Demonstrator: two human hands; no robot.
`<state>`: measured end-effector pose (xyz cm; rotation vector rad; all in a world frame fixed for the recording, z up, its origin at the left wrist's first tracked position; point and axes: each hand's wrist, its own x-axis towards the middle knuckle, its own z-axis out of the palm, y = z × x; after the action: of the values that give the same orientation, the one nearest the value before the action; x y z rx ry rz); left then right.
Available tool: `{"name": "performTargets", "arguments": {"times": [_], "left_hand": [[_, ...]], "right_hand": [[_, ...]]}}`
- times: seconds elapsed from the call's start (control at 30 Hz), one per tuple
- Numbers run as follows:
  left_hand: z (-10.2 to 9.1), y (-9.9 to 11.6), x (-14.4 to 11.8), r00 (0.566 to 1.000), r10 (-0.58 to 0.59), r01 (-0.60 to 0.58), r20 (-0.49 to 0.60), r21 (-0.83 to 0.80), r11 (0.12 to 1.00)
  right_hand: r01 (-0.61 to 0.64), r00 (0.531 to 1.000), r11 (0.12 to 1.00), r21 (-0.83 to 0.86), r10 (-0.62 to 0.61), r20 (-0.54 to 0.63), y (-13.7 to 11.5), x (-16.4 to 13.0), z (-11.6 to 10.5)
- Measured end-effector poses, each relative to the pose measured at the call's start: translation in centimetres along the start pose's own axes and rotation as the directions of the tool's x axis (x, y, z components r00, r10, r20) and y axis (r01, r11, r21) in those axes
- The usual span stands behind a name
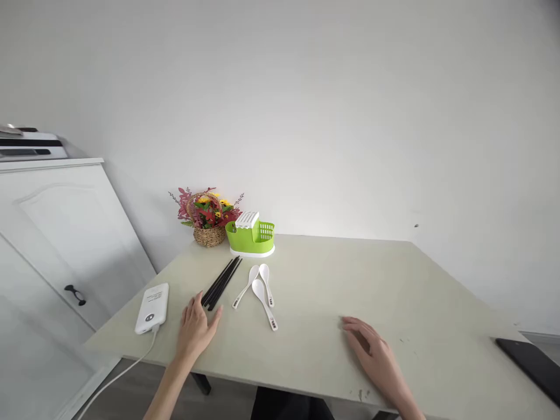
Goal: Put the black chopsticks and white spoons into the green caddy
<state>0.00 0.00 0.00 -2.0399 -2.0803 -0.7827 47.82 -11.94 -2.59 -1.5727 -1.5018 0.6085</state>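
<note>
My left hand [196, 326] rests at the near ends of several black chopsticks [223, 283], thumb and fingers apart; whether the fingertips touch them I cannot tell. To the right of the chopsticks lie three white spoons: one spoon [261, 294] nearest me, one spoon [265, 277] behind it, and one spoon [247, 284] angled to the left. Behind them stands a green plastic basket [242, 240] with a white base and a white slatted top piece. My right hand [371, 350] lies on the right part of the table, fingers loosely extended, holding nothing.
A wicker basket of artificial flowers [209, 233] stands beside the green basket. At the table's left edge lies a white power bank [153, 306] with a cable [126, 370] hanging off. A black phone-like slab [531, 364] is at the right edge. White cabinet [56, 233] at left.
</note>
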Motion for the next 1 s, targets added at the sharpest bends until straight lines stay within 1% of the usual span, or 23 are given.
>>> {"name": "performTargets", "arguments": {"times": [0.07,0.13,0.27,0.37,0.57,0.67,0.83,1.0], "left_hand": [[0.5,0.0,0.8,1.0,-0.001,0.0,0.023,0.041,0.999],[1.0,0.2,1.7,1.0,0.007,-0.008,0.019,0.067,0.998],[1.4,0.9,3.3,0.996,0.069,-0.066,-0.053,0.056,0.996],[1.2,1.4,4.7,0.992,0.095,-0.091,-0.077,0.051,0.994],[1.0,1.5,7.4,0.997,0.035,-0.032,-0.073,0.05,0.998],[1.2,1.4,7.8,0.997,0.015,-0.01,-0.071,0.066,0.998],[1.3,1.4,7.6,0.998,-0.004,0.011,-0.058,0.113,0.994],[1.1,1.5,7.6,0.996,-0.071,0.079,-0.053,0.171,0.982]], "right_hand": [[0.006,1.0,1.0,-0.003,-0.006,-0.01,0.0,0.0,0.0],[0.014,1.0,1.0,-0.005,-0.014,-0.018,0.0,0.1,0.1],[0.013,1.0,1.0,-0.004,-0.013,-0.022,0.0,0.2,0.1],[0.021,0.999,1.0,0.0,-0.021,-0.025,0.0,0.2,0.1],[0.022,1.0,1.0,0.006,-0.021,-0.023,0.2,0.2,0.0],[0.024,0.999,1.0,0.013,-0.024,-0.021,0.3,0.1,0.1],[0.019,1.0,1.0,0.019,-0.019,-0.024,0.1,0.1,0.0],[0.019,0.999,1.0,0.016,-0.018,-0.033,0.0,0.0,-0.1]]}}
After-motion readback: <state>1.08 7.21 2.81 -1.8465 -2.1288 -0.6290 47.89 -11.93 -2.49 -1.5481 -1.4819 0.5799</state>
